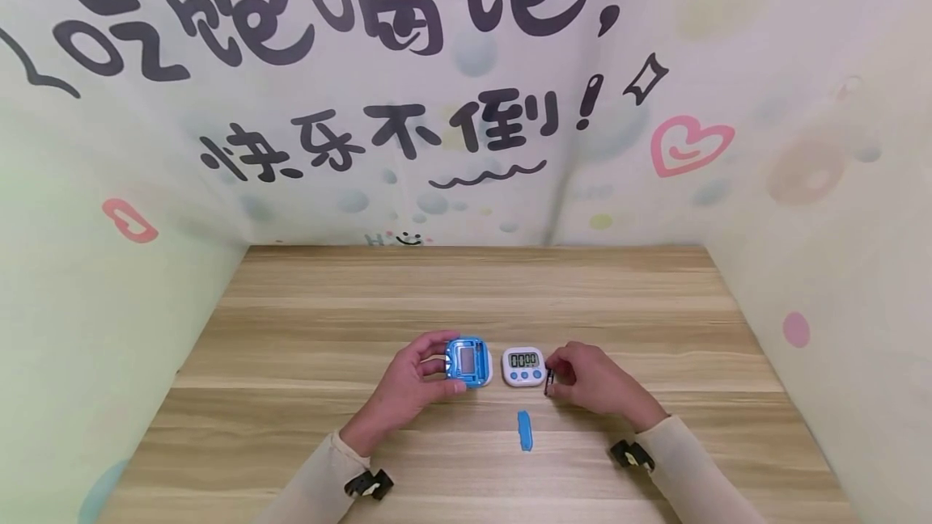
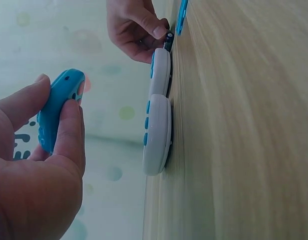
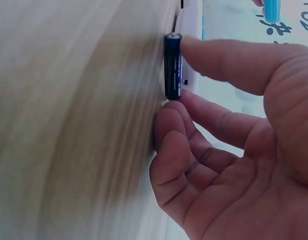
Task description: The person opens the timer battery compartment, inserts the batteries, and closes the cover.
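Observation:
My left hand holds a small blue electronic device with a grey screen, above the table, thumb on one side and fingers on the other. Next to it lies a white digital timer with blue buttons, its display reading zeros. A second white timer shows in the left wrist view; the blue device mostly hides it in the head view. At the first timer's right side my right hand pinches a dark battery by its ends between thumb and index finger, close to the tabletop.
A narrow blue plastic strip lies on the wooden table, nearer to me than the timers. A printed wall covering closes off the table's back and both sides.

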{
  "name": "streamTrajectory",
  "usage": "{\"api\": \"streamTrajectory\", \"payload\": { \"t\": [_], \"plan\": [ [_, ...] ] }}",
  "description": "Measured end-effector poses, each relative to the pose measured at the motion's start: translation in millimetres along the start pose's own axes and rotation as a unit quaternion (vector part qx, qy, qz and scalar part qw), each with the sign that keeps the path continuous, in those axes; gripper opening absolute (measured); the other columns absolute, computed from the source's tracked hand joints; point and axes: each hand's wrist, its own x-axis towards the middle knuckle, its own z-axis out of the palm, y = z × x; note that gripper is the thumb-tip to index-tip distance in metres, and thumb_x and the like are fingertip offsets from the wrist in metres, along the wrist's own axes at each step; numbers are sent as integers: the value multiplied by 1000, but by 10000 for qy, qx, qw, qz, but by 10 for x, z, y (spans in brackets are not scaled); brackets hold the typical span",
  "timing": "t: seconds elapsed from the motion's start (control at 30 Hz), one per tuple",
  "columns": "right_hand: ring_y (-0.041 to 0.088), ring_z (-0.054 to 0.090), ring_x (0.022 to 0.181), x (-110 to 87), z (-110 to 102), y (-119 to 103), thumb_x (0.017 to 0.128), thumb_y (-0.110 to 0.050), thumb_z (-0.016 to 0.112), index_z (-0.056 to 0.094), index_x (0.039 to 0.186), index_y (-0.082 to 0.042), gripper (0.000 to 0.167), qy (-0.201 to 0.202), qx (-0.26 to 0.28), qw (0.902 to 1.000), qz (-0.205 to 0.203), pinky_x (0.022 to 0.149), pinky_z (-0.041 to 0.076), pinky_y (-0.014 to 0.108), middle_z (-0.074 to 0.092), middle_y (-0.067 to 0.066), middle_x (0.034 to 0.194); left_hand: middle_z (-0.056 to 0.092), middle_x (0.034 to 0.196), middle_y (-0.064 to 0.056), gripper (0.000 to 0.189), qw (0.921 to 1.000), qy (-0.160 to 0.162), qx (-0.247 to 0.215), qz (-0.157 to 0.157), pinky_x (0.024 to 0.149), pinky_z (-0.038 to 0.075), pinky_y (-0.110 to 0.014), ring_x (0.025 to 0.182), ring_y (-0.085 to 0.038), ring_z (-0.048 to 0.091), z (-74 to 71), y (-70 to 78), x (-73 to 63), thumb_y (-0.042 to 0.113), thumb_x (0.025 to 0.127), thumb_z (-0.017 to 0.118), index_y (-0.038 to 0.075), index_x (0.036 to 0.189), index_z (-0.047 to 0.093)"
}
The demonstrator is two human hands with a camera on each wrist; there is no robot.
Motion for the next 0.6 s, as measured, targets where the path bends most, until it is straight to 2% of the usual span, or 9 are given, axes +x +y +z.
{"api": "streamTrajectory", "payload": {
  "t": [0.07, 0.2, 0.4, 0.6],
  "plan": [
    [11, 54, 84, -7, 3, -4, 85, -26, 90, 74, 115, -6, 39, 26, -30, 10000, -38, 73, 50, 25, 64, -5, 93, 59, 141, -24, 76, 10000, -26, -38, 42, 95, 63, -30, 117, -23, 69, 2, 0, -2, 7, 87, 87, 6, 153, 50],
    [11, 53, 84, -7, 32, -28, 80, -31, 94, 74, 116, -8, 47, 43, -116, 9998, 143, 73, 48, 25, 62, -6, 93, 59, 141, -25, 75, 10000, -27, -50, 61, 94, 63, -30, 118, -25, 69, 1, -3, -4, 8, 87, 87, 7, 152, 50],
    [14, 53, 82, -8, 32, -84, 81, -19, 93, 73, 113, -8, 40, 102, -94, 9994, 327, 70, 48, 27, 61, -4, 90, 60, 140, -25, 78, 10000, -26, -10, 53, 94, 63, -30, 116, -25, 68, 3, -1, 0, 7, 86, 88, 4, 154, 48],
    [13, 57, 83, -23, 3, -115, 83, -17, 92, 72, 113, -10, 37, 201, 131, 9982, 544, 73, 52, 27, 65, -4, 93, 60, 140, -26, 78, 9999, -78, -49, 104, 93, 63, -31, 114, -25, 69, 17, -10, -1, 5, 86, 87, 3, 153, 49]
  ]
}}
